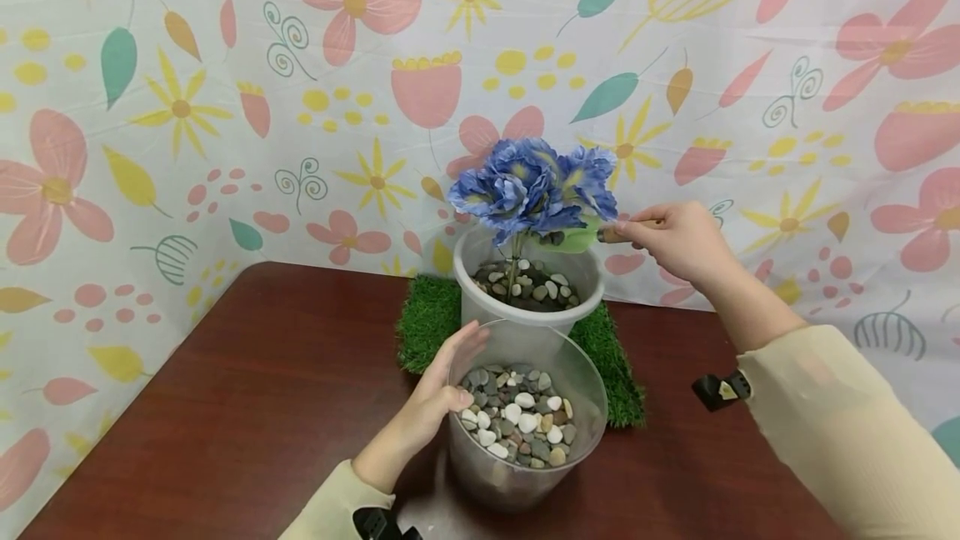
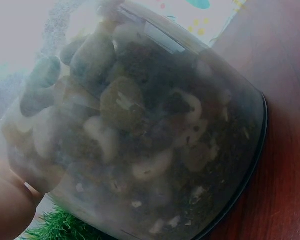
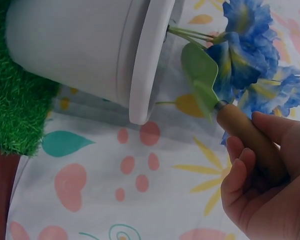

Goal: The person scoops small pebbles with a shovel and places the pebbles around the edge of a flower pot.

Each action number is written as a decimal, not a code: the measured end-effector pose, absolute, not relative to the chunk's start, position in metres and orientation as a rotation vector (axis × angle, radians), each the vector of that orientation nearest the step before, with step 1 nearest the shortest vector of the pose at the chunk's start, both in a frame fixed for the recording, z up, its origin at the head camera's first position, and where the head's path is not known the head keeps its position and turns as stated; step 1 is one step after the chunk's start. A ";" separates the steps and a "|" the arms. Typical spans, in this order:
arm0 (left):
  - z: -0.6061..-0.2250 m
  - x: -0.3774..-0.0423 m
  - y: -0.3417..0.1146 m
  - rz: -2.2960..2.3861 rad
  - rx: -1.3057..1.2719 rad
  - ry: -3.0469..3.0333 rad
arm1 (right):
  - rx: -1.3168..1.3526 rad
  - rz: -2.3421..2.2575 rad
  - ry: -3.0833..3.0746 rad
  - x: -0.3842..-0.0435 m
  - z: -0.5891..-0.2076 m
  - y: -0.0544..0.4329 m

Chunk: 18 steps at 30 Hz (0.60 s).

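In the head view my right hand (image 1: 678, 244) grips the wooden handle (image 3: 255, 140) of a small trowel with a light green blade (image 3: 200, 72). The blade is over the right side of a white flowerpot (image 1: 461, 273), close under blue artificial flowers (image 1: 532, 182). Dark bits, perhaps stones, show on the blade. Inside the pot, pebbles (image 1: 551, 290) lie on dark soil around the stems. My left hand (image 1: 420, 415) holds the left side of a clear plastic bucket (image 1: 517, 486), thumb at the rim. White, grey and tan pebbles (image 1: 525, 419) lie inside the bucket.
The white pot stands on a green artificial grass mat (image 1: 427, 319). Bucket and mat are on a dark reddish wooden table (image 1: 262, 390). A white cloth printed with flowers and leaves (image 1: 225, 107) hangs behind, close to the pot.
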<state>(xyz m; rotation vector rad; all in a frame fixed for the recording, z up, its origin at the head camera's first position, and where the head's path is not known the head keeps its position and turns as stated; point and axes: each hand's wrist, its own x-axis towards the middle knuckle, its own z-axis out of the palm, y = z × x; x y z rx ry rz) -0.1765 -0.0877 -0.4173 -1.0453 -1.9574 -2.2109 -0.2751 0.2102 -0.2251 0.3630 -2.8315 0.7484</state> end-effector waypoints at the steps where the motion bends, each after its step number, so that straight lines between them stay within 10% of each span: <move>1: -0.417 -0.176 -0.088 -2.212 -1.044 -1.960 | 0.369 0.748 -2.830 -0.276 -0.225 0.209; 18: -0.418 -0.177 -0.086 -2.210 -1.049 -1.913 | 0.360 0.694 -2.826 -0.280 -0.222 0.194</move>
